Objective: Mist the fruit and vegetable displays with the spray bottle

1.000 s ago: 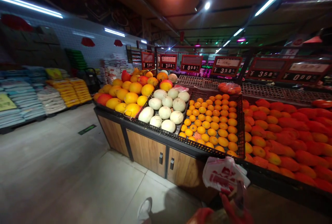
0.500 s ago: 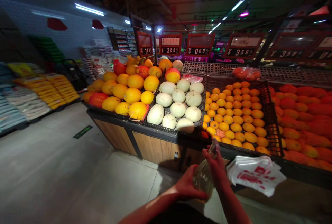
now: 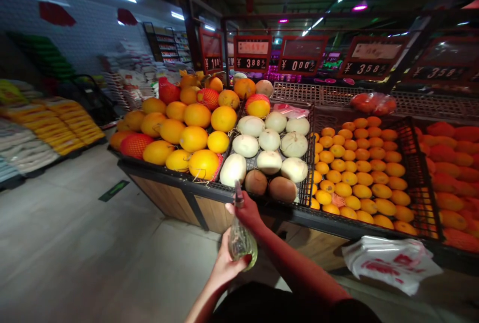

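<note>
Clear plastic bottle [image 3: 242,245]: held up at my 6 o'clock, nearly upright, pale liquid inside, dark cap [image 3: 238,194] on top, out in front of the counter edge.

Left grip: my left grip [image 3: 226,263] is clenched around the bottle's lower body, fingers wrapped from below.

Right grip: my right grip [image 3: 247,213] is clenched high on the bottle, around the neck just under the cap.

Fruit worktop: the wood-fronted worktop [image 3: 168,191] lies ahead, its nearest edge just past my hands.

Nearest fruit: two brown round fruits [image 3: 269,184] sit at 12 o'clock beside pale melons [image 3: 269,151] in a black crate; I can't tell what the brown ones are.

Other fruit: yellow pomelos [image 3: 192,138] at 11 o'clock, small oranges [image 3: 355,173] at 2 o'clock.

Bags: a pile of white plastic bags [image 3: 391,265] with red print rests at 4 o'clock, well apart from my hands.
</note>
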Available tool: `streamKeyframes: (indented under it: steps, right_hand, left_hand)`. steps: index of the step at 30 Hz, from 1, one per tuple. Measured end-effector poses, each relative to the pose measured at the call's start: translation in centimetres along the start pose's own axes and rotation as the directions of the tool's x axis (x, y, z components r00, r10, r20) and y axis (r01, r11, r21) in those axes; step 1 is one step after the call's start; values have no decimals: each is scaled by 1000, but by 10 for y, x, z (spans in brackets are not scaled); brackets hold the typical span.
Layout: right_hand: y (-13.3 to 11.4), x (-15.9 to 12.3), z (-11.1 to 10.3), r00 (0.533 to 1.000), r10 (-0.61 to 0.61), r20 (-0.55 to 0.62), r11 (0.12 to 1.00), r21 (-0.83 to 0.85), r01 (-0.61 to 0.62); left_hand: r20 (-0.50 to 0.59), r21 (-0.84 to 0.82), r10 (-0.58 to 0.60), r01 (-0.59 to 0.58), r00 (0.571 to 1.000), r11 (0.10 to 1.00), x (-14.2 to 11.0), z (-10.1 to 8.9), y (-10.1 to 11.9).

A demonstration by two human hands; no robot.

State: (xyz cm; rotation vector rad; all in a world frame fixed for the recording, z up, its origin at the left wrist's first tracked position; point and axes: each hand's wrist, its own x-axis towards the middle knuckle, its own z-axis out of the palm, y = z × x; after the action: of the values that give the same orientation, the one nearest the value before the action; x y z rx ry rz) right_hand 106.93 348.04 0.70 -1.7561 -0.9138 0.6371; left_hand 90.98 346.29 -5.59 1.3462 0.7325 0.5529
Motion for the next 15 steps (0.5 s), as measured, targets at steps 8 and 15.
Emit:
streamKeyframes:
  steps: [8,15]
  right_hand:
    - [-50,18,49,984,-84,158,994,-62,95]
    - [-18,43,-13,999,-12,-39,998,-62,10]
  left_hand:
    - [-252,-51,-67,56,965,997,-5,-34,18]
    - [-18,-72,-5,4,1000,997,43,0,33]
